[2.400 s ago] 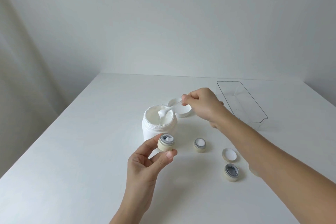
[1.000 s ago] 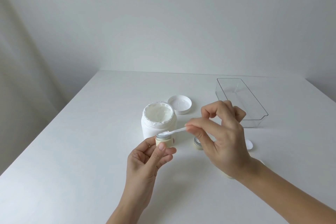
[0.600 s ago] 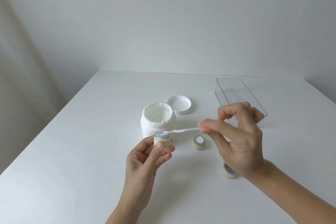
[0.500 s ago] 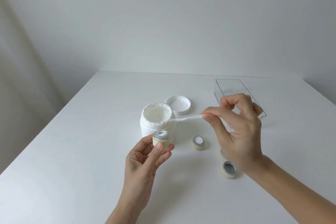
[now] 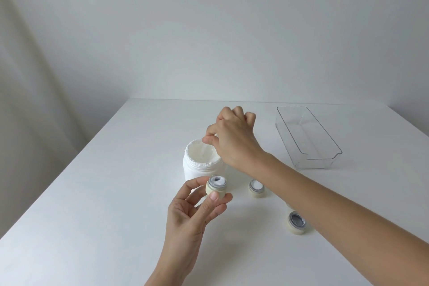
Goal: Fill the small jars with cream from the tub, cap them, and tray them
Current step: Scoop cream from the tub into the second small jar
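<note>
Left hand (image 5: 192,213) pinches a part-filled jar (image 5: 216,187) at the tub's (image 5: 202,165) six o'clock; right hand (image 5: 234,139) grips a spatula (image 5: 205,150) in the tub.

The tub (image 5: 202,165) under the right hand (image 5: 234,139) looks like matt white plastic, its rim crusted rough with cream. The jar (image 5: 216,187) in the left hand (image 5: 197,211) is smooth cream-coloured plastic with a grey metallic-looking neck. Right of the right hand, the tray (image 5: 325,158) is clear glossy plastic. The tabletop (image 5: 104,204) is smooth matt white.

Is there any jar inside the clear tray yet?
No, the clear tray holds no jar; the two jars on the table stand outside it.
</note>
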